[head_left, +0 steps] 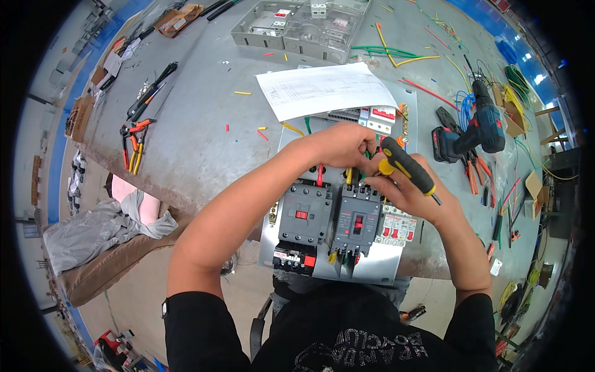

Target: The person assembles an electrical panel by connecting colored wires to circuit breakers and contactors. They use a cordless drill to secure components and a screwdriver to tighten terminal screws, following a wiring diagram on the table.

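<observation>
My right hand [406,189] is closed around a black and yellow screwdriver [406,164], whose shaft points back toward me. Its fingertips meet those of my left hand [346,146] just above a dark grey circuit breaker [357,220]. My left fingers are pinched together; whatever is between them is hidden. Left of the breaker sits a grey contactor [304,214] with a red button, and a red wire [320,175] enters its top. A yellow wire [349,176] runs to the breaker's top. These devices are mounted on a metal plate [378,271] overhanging the table's near edge.
A paper sheet [322,90] covers part of the plate's far end. Small breakers [396,226] stand right of the large one. A cordless drill [477,127] lies at right, pliers [135,146] at left, and a grey enclosure [300,31] at the back. Someone's leg [111,263] shows at lower left.
</observation>
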`<state>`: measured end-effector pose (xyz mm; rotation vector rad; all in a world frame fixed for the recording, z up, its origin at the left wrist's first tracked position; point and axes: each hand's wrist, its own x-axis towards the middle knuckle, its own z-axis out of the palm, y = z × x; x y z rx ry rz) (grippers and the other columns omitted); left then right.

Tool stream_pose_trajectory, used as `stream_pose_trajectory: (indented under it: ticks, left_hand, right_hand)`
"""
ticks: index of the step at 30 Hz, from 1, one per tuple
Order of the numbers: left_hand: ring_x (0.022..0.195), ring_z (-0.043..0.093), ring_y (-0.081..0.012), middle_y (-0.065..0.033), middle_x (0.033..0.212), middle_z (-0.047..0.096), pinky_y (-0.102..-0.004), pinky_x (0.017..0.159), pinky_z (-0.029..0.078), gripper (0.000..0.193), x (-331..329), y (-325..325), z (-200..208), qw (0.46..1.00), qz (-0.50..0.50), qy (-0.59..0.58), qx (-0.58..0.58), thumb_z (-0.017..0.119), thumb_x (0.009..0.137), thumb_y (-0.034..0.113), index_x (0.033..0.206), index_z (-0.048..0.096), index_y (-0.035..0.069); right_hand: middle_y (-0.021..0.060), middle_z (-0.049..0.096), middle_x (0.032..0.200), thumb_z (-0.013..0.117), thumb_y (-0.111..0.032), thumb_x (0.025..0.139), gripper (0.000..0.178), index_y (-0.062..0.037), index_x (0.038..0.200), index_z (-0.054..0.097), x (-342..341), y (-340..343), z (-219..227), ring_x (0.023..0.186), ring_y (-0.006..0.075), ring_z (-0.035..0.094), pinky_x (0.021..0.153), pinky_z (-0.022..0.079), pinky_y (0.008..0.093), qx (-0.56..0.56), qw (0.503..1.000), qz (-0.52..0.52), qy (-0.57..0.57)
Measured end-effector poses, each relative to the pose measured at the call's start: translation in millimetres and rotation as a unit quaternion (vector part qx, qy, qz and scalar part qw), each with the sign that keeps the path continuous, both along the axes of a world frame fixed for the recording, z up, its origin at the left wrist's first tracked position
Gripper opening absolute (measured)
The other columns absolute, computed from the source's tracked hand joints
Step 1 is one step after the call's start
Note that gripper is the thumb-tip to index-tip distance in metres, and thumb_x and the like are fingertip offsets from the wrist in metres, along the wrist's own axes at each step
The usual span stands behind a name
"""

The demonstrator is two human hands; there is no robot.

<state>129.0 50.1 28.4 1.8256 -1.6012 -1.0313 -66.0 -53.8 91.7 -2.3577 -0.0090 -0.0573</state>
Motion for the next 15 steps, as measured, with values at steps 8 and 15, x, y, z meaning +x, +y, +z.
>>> stream_pose_trajectory:
  ticks: [8, 15]
  left_hand:
    - [0.091, 0.070, -0.0249, -0.0081, 0.096, 0.074, -0.0380, 0.085, 0.055, 0.028, 15, 1, -13, 0.991, -0.012, 0.133, 0.030, 0.083, 0.082, 0.016, 0.107, 0.072, 0.008]
    - [0.089, 0.070, -0.0184, -0.0085, 0.096, 0.074, -0.0327, 0.081, 0.056, 0.037, 5, -8, 1, 0.997, -0.015, 0.030, 0.073, 0.085, 0.084, 0.019, 0.113, 0.071, 0.000]
  right_hand:
    - [0.0176, 0.071, 0.084, 0.074, -0.012, 0.094, 0.016, -0.0036, 0.107, 0.070, 2, 2, -1, 0.074, 0.0383, 0.069, 0.069, 0.056, 0.0436, 0.011, 0.999, 0.010, -0.031]
    - [0.0166, 0.071, 0.089, 0.076, -0.014, 0.092, 0.022, -0.0008, 0.108, 0.068, -3, 1, -11, 0.078, 0.0397, 0.070, 0.069, 0.057, 0.0447, -0.007, 1.000, 0.026, -0.010]
